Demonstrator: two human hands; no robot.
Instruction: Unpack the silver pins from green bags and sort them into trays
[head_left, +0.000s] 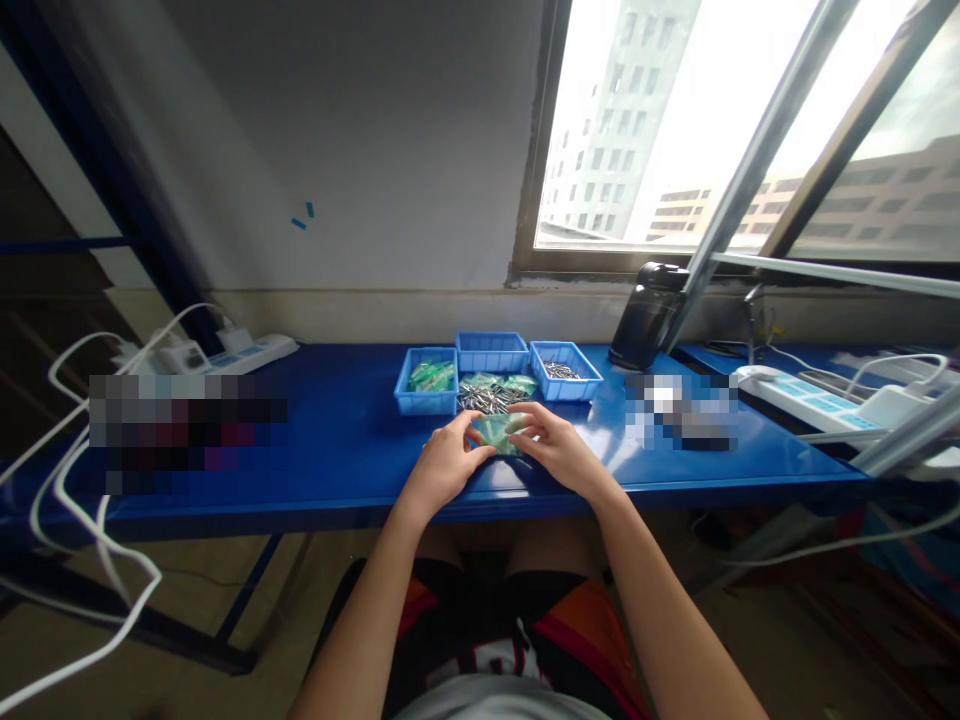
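My left hand (444, 462) and my right hand (559, 447) pinching a small see-through green plastic bag (496, 432) between them, bag low over the blue table (337, 440), near little silver metal pins (484, 398).

Blue tabletop (337, 440) running along the wall under the window, pretty cluttered tbh. Mid-table there's three little blue bins in a row: left bin (426, 405) has green packets in it, middle bin (492, 355) sits a bit further back, right bin (581, 390) holds small metal bits. Just in front of them, a loose pile of metal pins (484, 398) and a few green bags (514, 383). White power strip (240, 355) at the far left, another power strip (795, 395) on the right, black jug (645, 315) by the sill
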